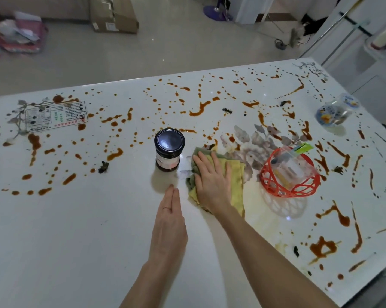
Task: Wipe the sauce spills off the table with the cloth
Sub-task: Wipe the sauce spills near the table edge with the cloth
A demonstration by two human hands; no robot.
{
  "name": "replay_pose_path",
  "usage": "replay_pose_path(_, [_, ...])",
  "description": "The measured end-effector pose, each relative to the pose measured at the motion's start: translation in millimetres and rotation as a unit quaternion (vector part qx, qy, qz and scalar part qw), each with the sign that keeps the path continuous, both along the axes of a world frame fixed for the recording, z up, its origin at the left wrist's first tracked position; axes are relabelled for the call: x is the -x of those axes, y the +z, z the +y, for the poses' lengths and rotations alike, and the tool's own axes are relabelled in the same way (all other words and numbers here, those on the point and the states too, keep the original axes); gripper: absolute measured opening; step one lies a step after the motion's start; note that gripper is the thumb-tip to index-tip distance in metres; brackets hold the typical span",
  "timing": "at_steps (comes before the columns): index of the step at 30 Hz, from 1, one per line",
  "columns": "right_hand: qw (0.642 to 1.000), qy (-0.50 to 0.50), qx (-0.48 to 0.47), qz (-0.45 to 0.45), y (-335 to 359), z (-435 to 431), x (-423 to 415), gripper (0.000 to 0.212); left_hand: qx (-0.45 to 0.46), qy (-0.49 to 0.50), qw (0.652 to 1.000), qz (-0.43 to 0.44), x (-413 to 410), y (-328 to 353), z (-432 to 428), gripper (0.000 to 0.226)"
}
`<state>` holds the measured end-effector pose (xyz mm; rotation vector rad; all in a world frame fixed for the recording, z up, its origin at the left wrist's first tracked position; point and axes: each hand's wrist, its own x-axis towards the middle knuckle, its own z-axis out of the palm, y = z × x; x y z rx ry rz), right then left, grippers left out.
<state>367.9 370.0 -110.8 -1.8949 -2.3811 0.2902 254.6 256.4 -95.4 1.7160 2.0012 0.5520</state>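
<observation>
the crumpled yellow-green cloth [236,174] is pressed flat mid-table by the right hand [212,176], fingers straight; the left hand [169,221] is held open. near-left white table [65,241] looks wiped; orange-brown sauce spills [201,107] remain far, left and right.

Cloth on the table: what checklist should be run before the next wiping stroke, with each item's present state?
1. Hold on the cloth: ok, the right hand presses flat on it.
2. Other hand free: ok, the left hand holds nothing, fingers straight, beside the cloth.
3. Path leftward clear: not ok, the jar stands upright just left of the cloth.
4. Path rightward clear: not ok, the orange basket sits close on the right.
5. Spills gone from the table: not ok, sauce spills cover its far, left and right areas.
6. Underside of the cloth clean enough: cannot tell, hidden.
</observation>
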Motion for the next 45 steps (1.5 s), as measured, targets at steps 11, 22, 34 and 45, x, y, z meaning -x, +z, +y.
replay_pose_path(11, [0.999, 0.048, -0.025, 0.002, -5.0, 4.5, -7.2, 0.057, 0.01, -0.004, 1.0, 0.007, 0.3, 1.4, 0.2, 0.073])
replay_pose_path(22, [0.996, 0.078, -0.046, 0.003, -8.0, 2.8, -7.7, 0.051, 0.003, -0.007, 1.0, 0.003, 0.1, 3.0, 0.7, 0.068])
replay_pose_path(34, [0.996, -0.081, -0.004, -0.03, -3.7, -16.6, 3.4, 0.062, 0.002, -0.011, 1.0, 0.005, 0.8, -0.4, -0.9, 0.068])
replay_pose_path(45, [0.988, 0.142, -0.046, -0.029, -8.7, -24.0, -15.9, 0.052, -0.003, -0.001, 1.0, -0.013, 0.0, -6.6, 0.6, 0.068])
